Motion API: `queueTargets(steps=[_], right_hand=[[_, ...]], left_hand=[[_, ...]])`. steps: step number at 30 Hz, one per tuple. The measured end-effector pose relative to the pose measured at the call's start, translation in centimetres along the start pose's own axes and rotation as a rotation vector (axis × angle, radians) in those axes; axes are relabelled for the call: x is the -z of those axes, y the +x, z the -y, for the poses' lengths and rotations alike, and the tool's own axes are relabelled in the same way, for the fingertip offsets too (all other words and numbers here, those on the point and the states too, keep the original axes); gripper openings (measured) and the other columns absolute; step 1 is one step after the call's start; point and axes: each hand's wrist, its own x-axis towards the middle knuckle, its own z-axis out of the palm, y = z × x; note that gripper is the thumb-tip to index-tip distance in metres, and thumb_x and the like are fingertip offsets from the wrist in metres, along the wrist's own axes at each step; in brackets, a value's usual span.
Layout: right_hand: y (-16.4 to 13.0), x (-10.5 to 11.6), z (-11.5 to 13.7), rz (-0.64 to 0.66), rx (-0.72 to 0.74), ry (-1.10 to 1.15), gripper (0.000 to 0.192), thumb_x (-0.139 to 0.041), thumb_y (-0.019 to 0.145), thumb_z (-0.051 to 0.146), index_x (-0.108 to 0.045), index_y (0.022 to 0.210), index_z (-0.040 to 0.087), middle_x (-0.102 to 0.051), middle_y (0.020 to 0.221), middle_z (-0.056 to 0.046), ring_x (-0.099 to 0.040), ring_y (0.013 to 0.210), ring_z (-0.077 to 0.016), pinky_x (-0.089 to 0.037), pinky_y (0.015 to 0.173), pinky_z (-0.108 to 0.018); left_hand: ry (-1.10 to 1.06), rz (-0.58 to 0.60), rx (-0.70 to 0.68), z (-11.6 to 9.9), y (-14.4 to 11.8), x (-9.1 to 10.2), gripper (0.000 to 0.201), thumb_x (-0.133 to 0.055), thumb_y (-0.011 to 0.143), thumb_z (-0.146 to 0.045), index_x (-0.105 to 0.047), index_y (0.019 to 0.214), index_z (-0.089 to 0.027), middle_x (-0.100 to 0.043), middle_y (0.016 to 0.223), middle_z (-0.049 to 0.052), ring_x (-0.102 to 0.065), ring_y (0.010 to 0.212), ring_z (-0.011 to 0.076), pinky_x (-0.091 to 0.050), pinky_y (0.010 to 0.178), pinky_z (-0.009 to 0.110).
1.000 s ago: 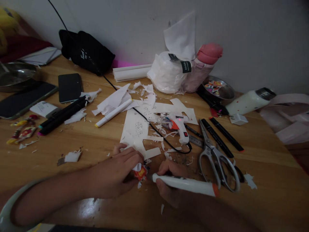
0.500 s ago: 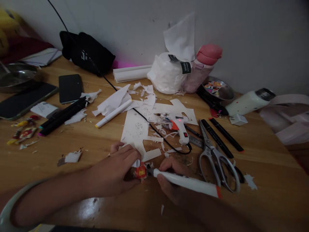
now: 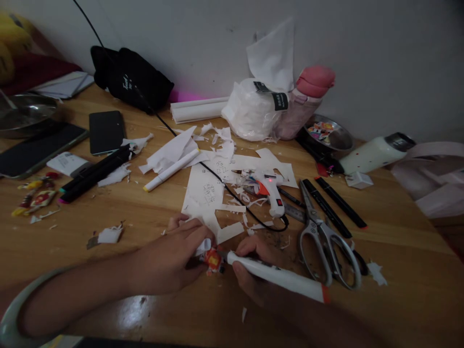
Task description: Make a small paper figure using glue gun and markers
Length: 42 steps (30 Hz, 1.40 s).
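My right hand [image 3: 253, 266] is closed around a white marker [image 3: 286, 278] with an orange end. Its dark tip points left, at a small red and orange figure [image 3: 213, 260]. My left hand [image 3: 181, 253] has its fingers curled round the figure's left side, with a small rolled piece of white paper [image 3: 203, 245] by the fingertips. Whether the tip touches the figure is too blurred to tell. Just beyond both hands lies a cut sheet of paper [image 3: 203, 188] with handwriting. To the right of my right hand rest large scissors [image 3: 315, 232].
A white glue gun [image 3: 271, 193] lies on the paper, its black cord looping nearby. Black markers [image 3: 326, 208] lie right of it; a white marker [image 3: 172, 170] and paper scraps lie left. Behind are a tissue roll [image 3: 253, 108], a pink-lidded bottle [image 3: 308, 96] and a metal bowl [image 3: 340, 135].
The figure has turned slightly and shows more of its lower part. The marker's orange end has swung a little down and left. My left hand stays nearly in place.
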Motion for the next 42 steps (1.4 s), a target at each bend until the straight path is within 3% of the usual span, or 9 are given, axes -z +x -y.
queueTargets(steps=[4,19,27,31,42], right_hand=[[-0.1,-0.2,0.1,-0.004,-0.039,-0.003,0.007,-0.050,0.069,0.021,-0.044,0.069,0.018,-0.051,0.058,0.001,-0.042,0.046,-0.0073,-0.030,0.042,-0.019],[0.1,-0.3,-0.3,0.016,0.024,-0.076,0.008,-0.053,0.068,0.021,-0.046,0.071,0.018,-0.055,0.060,0.001,-0.048,0.049,-0.0077,-0.036,0.046,-0.019],[-0.3,-1.1,-0.5,-0.067,-0.052,-0.040,0.007,-0.051,0.066,0.023,-0.046,0.068,0.019,-0.052,0.056,0.002,-0.041,0.044,-0.0066,-0.030,0.043,-0.019],[-0.4,-1.1,-0.4,-0.036,-0.093,-0.067,0.009,-0.051,0.067,0.027,-0.046,0.069,0.019,-0.052,0.058,0.002,-0.043,0.047,-0.0078,-0.031,0.046,-0.021],[0.1,-0.3,-0.3,0.020,-0.021,-0.054,0.007,-0.051,0.067,0.022,-0.045,0.068,0.018,-0.050,0.056,0.002,-0.043,0.046,-0.0071,-0.032,0.043,-0.018]], left_hand=[[-0.051,-0.004,0.049,0.0,-0.1,-0.1,0.021,-0.052,0.072,-0.017,-0.045,0.091,-0.023,-0.055,0.087,0.000,-0.047,0.088,0.0189,-0.026,0.083,0.035],[-0.090,-0.018,0.099,-0.1,0.0,-0.2,0.022,-0.055,0.071,-0.019,-0.046,0.091,-0.022,-0.055,0.086,0.000,-0.048,0.088,0.0207,-0.030,0.083,0.038],[-0.086,-0.026,0.088,0.0,0.0,-0.2,0.021,-0.054,0.072,-0.020,-0.047,0.091,-0.022,-0.056,0.086,0.000,-0.048,0.087,0.0201,-0.030,0.083,0.038],[-0.102,-0.028,0.087,0.0,-0.1,-0.2,0.021,-0.054,0.072,-0.021,-0.047,0.091,-0.022,-0.056,0.086,0.000,-0.048,0.088,0.0209,-0.030,0.082,0.037],[-0.082,-0.013,0.087,-0.3,-0.1,-0.1,0.019,-0.052,0.073,-0.020,-0.047,0.091,-0.021,-0.056,0.086,-0.001,-0.048,0.088,0.0204,-0.030,0.082,0.037]])
